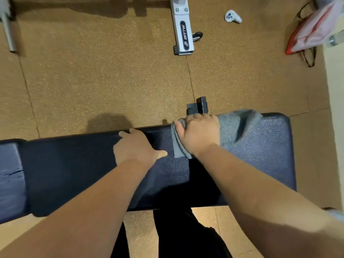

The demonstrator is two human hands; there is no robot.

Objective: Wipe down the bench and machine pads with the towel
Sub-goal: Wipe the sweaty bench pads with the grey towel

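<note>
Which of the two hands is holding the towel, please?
The right hand grips the grey towel on the bench; the left hand rests bare on the pad.

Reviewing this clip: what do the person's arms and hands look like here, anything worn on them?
Both forearms are bare, with no sleeves in view. The left hand and right hand wear no gloves, and no watch, ring or wristband shows. Dark trousers show below the arms.

My right hand (200, 132) presses the grey towel (234, 125) onto the dark bench pad (260, 151) at its far edge; my left hand (135, 148) lies flat beside it.
</note>
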